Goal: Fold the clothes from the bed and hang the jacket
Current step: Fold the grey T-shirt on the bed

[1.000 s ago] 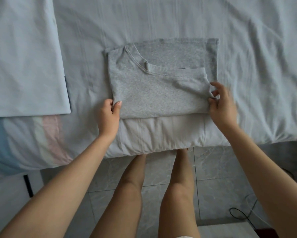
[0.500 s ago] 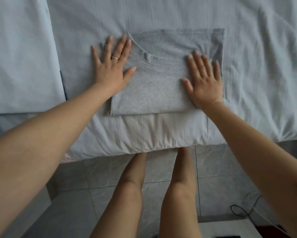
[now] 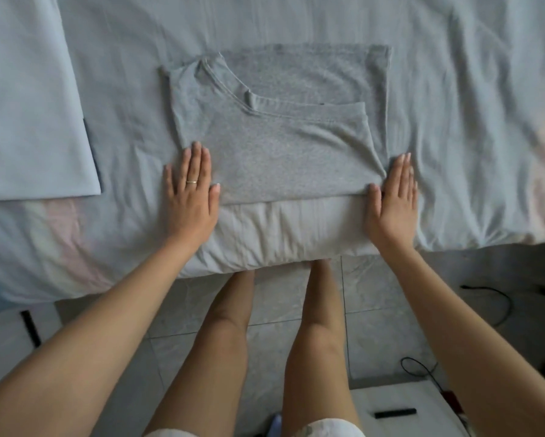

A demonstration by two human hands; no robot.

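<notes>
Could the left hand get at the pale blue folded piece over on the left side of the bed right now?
Probably yes. The left hand lies flat and empty beside the grey t-shirt, and only bare sheet separates it from the pale blue folded piece.

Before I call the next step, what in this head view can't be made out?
- Jacket: none in the head view; it may lie beyond the frame edges.
- Pale blue cloth: cut off by the left and top edges, so its type is unclear.
- Grey T-shirt: sleeves and hem tucked under its own folds.
- Left hand and right hand: palms down, so whether the fingers pinch fabric is hidden.
- Bed: far end out of frame.
</notes>
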